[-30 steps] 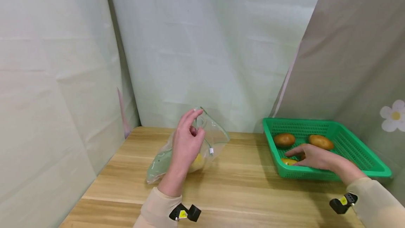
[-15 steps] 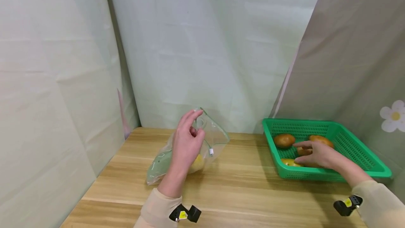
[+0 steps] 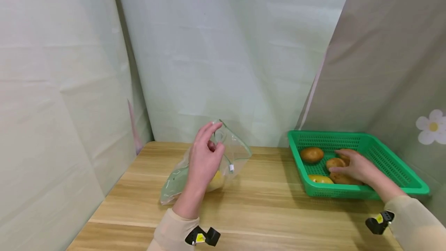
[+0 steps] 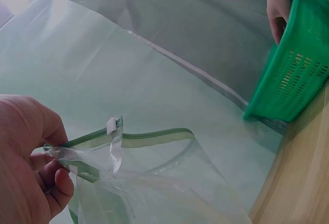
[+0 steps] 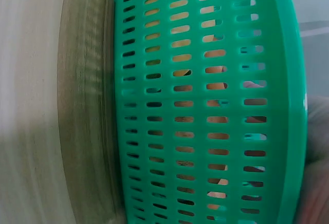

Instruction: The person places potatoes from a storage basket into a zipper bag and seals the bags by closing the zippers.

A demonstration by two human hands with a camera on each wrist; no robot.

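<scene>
The left hand (image 3: 203,158) pinches the top edge of the clear zip bag (image 4: 154,178), holding its mouth open above the tabletop (image 3: 258,208) with one yellowish piece already inside. Over the last second the right hand (image 3: 352,167) has slid deeper into the green basket (image 3: 400,167), its fingers now curling onto a brown potato (image 3: 343,178). That looks like a fresh pick for the bag.

Both arms wear close-fitting, pale beige long sleeves reaching the wrists. A small black clip-like device with a yellow label sits at each cuff. The left hand (image 3: 203,158) and right hand (image 3: 355,165) are bare.
</scene>
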